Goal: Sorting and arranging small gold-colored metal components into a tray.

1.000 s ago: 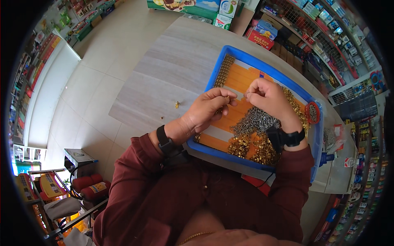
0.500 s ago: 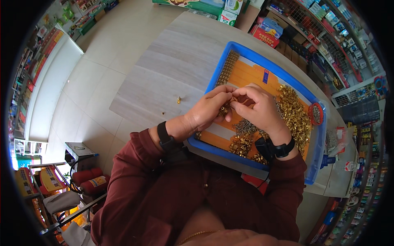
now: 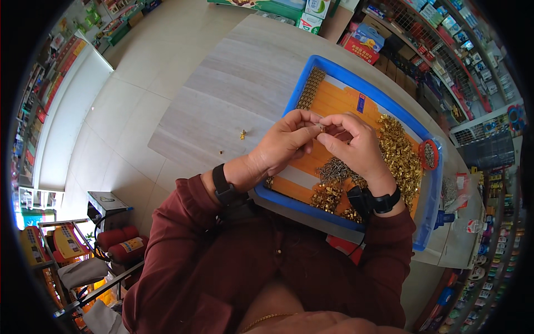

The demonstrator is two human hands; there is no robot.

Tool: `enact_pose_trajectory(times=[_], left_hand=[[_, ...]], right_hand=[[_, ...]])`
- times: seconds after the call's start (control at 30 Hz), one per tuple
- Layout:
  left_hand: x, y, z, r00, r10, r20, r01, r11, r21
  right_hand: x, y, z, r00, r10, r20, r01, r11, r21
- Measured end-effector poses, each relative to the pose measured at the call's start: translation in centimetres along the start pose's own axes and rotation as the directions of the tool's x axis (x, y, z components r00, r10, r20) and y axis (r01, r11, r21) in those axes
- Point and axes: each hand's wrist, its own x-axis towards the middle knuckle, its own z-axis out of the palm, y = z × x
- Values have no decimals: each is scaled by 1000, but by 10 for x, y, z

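Observation:
Over the blue tray (image 3: 305, 78) my left hand (image 3: 286, 142) and my right hand (image 3: 356, 146) meet fingertip to fingertip. Both are closed in a pinch around a small metal part (image 3: 322, 128), mostly covered by the fingers. The left hand's curled fingers hide whatever lies in its palm. To the right of my right hand spreads a heap of small gold-coloured metal fittings (image 3: 401, 158). Below the hands lies a pile of silvery screw-like pieces (image 3: 334, 170), beside a smaller cluster of gold fittings (image 3: 327, 197). Neat rows of brass-coloured parts (image 3: 311, 89) line the tray's far left side.
A round red dish (image 3: 428, 155) of small silvery pieces sits at the tray's right edge. On the wooden table (image 3: 206, 100) lie a gold fitting (image 3: 243, 134) and a tiny dark piece (image 3: 221, 152). A clear plastic bag (image 3: 453, 189) is right of the tray. Store shelves surround the table.
My left fingers have closed in and turned, hiding the gold pieces that showed beneath them. The fingertips of both hands have come together slightly higher.

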Motion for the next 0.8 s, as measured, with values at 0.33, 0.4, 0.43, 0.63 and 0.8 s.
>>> enact_pose_trajectory(times=[0.33, 0.4, 0.43, 0.63, 0.8], left_hand=[[-4, 5, -4, 996, -85, 8, 85, 993, -88], [-3, 8, -2, 995, -102, -3, 101, 987, -125], [-4, 11, 1, 993, -114, -8, 112, 987, -116], [-2, 1, -4, 998, -69, 1, 69, 994, -89], [-2, 0, -7, 1000, -20, 15, 22, 992, -123]], right_hand=[[-3, 7, -7, 989, 135, 59, -134, 991, -11], [-3, 11, -6, 992, 118, 46, -120, 991, 54], [-3, 14, -5, 995, 94, 27, -96, 990, 103], [2, 7, 0, 977, -211, -10, 209, 974, -93], [3, 4, 2, 963, -267, -28, 258, 948, -187]])
